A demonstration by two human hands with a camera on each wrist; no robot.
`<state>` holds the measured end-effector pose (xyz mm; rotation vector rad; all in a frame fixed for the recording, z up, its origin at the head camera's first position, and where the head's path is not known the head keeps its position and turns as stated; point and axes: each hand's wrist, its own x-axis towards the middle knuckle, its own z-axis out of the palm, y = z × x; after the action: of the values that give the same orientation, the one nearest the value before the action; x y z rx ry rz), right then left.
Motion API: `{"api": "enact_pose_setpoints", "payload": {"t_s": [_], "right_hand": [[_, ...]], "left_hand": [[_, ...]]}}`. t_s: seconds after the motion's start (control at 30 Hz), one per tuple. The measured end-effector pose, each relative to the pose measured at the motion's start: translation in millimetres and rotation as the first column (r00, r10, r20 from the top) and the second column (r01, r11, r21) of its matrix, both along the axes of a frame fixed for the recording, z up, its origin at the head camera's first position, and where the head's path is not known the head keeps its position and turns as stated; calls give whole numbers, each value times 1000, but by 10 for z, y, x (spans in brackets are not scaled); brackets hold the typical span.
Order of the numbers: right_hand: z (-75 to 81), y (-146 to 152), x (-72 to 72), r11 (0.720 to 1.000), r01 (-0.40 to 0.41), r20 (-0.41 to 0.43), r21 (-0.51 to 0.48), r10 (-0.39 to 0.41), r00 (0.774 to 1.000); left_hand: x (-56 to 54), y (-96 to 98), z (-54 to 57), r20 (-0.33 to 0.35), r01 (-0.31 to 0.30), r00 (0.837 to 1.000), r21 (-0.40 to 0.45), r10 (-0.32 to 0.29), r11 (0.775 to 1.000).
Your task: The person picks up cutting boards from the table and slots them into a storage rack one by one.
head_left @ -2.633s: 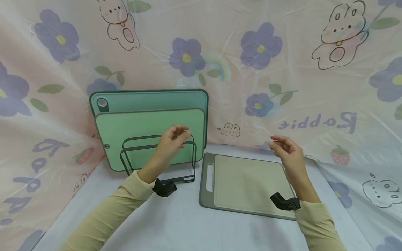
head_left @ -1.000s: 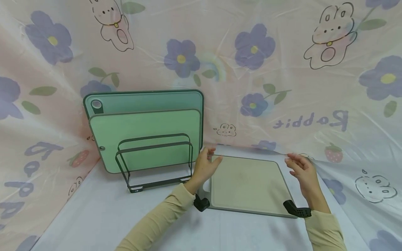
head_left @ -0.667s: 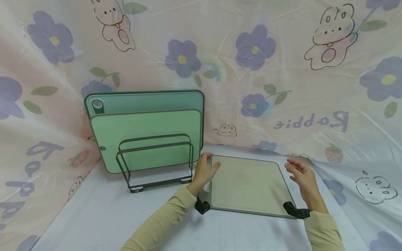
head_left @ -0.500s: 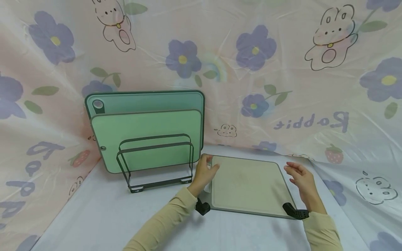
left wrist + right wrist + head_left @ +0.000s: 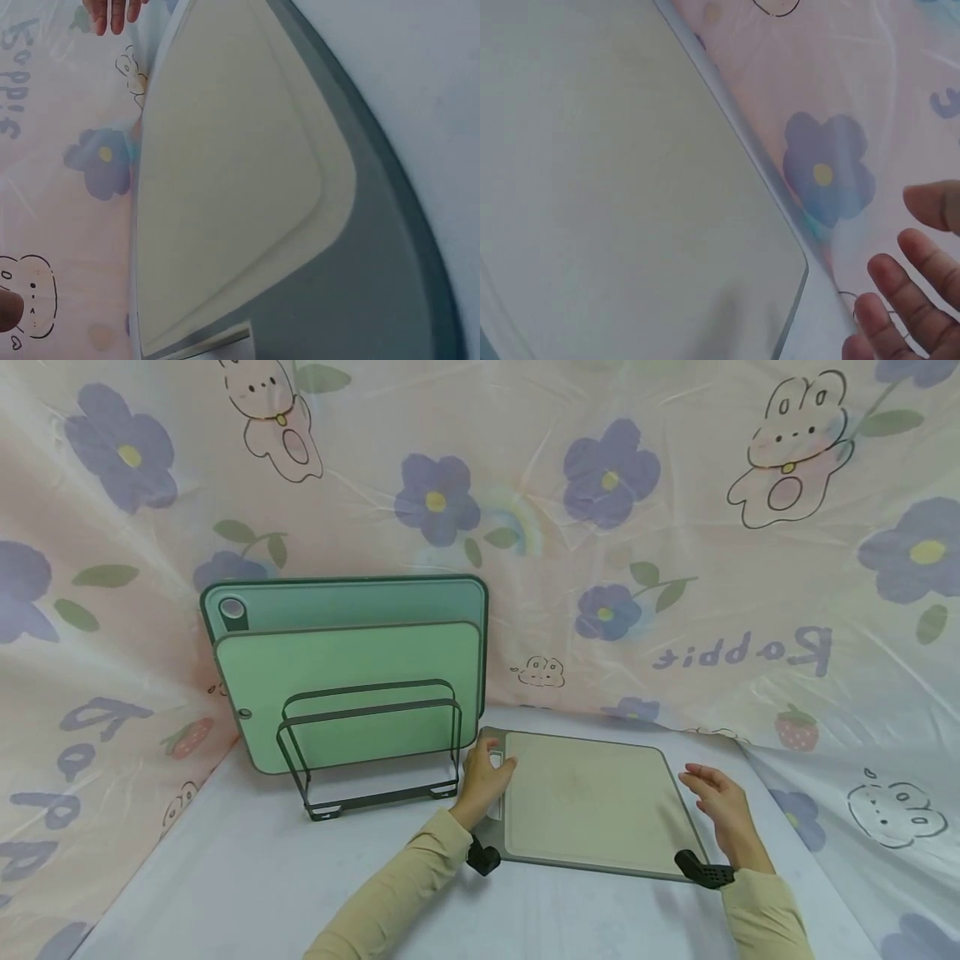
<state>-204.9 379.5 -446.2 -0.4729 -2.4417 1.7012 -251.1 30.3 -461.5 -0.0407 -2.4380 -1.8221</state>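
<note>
A grey-rimmed beige cutting board (image 5: 592, 802) lies flat on the table, its slotted handle end to the left. My left hand (image 5: 483, 781) is over that handle end, thumb apart from the fingers; whether it touches the board I cannot tell. Just a thumb tip (image 5: 9, 311) of it shows in the left wrist view. Beside the board's right edge my right hand (image 5: 723, 814) hovers with loosely bent fingers, holding nothing. Those fingers (image 5: 889, 326) appear apart from the board in the right wrist view.
Left of the board stands a black wire rack (image 5: 382, 797). Upright in it are a light green cutting board (image 5: 352, 660) and, behind, a larger teal board (image 5: 360, 597). A printed curtain (image 5: 525, 510) closes off the back of the white table (image 5: 420, 893).
My left hand has gone from in front of the rack rightward to the beige board's handle end, then sunk slightly. My right hand has come down beside the board's right edge. The boards stay put.
</note>
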Motion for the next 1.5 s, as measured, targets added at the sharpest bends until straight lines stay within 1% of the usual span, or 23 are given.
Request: {"api": "enact_pose_setpoints", "payload": {"t_s": [0.1, 0.23, 0.4, 0.47, 0.57, 0.73, 0.93, 1.03, 1.2, 1.3, 1.37, 1.5], "right_hand": [[-59, 38, -10, 1000, -8, 26, 12, 8, 1000], [-127, 77, -28, 999, -37, 72, 21, 36, 997], [-191, 100, -41, 997, -72, 130, 14, 70, 989], [-207, 103, -38, 997, -77, 146, 11, 75, 986], [-221, 108, -27, 996, -87, 164, 2, 85, 983], [-240, 119, -15, 995, -101, 189, 6, 98, 977], [-288, 135, -15, 996, -92, 207, 9, 88, 974], [-308, 136, -23, 996, -86, 208, 8, 82, 975], [-323, 126, -40, 997, -77, 208, 1, 75, 975], [-331, 120, -50, 998, -67, 210, -15, 68, 975], [-336, 116, -59, 997, -58, 212, -46, 67, 975], [-343, 101, -82, 997, -30, 220, -70, 45, 974]], "left_hand": [[-17, 3, -35, 4, -20, 1000, -6, 20, 1000], [-27, 1, -51, 19, -46, 999, 16, 46, 999], [-51, 2, -68, 80, -68, 995, 50, 64, 996], [-61, 4, -75, 108, -74, 992, 55, 68, 996], [-73, 7, -88, 133, -85, 988, 66, 75, 994], [-82, 11, -106, 137, -94, 987, 83, 82, 992], [-59, 25, -101, 163, -91, 983, 31, 85, 995], [-53, 32, -105, 169, -105, 980, 4, 103, 994], [-35, 32, -107, 175, -115, 978, -23, 118, 993], [-26, 27, -116, 185, -109, 976, -27, 112, 994], [-24, 26, -129, 183, -115, 976, -32, 118, 993], [-25, 33, -156, 159, -146, 976, -32, 149, 989]]}}
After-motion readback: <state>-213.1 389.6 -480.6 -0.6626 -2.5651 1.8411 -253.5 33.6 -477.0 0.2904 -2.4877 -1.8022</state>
